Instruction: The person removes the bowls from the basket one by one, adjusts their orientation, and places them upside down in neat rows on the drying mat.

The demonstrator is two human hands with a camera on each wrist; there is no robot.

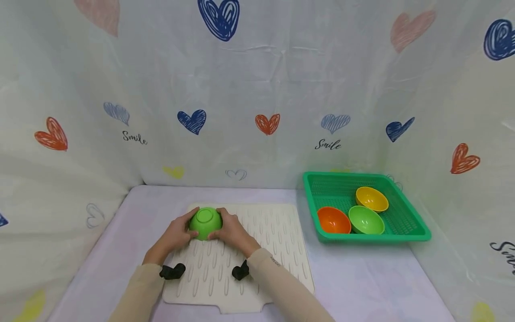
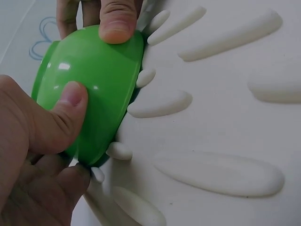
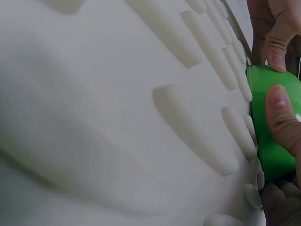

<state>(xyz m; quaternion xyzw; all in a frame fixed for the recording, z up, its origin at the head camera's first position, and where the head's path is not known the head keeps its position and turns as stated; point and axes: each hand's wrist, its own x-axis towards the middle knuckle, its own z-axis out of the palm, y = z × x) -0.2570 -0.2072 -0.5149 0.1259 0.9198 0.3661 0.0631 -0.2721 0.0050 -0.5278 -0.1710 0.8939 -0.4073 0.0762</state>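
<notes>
A green bowl (image 1: 206,223) sits upside down at the far left part of a cream ridged drying mat (image 1: 277,255), its foot ring facing up. My left hand (image 1: 176,233) grips the bowl's left side, thumb on the outer wall and fingers curled down by the rim. On the opposite side my right hand (image 1: 234,230) holds it the same way. In the left wrist view the rim of the bowl (image 2: 94,89) lies right at the mat's raised ridges. The right wrist view catches only part of the bowl (image 3: 268,141), with both thumbs pressed to it.
Right of the mat stands a green plastic basket (image 1: 414,228). It holds an orange bowl (image 1: 334,220), a light green bowl (image 1: 366,220) and a yellow bowl (image 1: 372,199), all upright. A white curtain (image 1: 241,152) printed with hearts surrounds the table (image 1: 354,277).
</notes>
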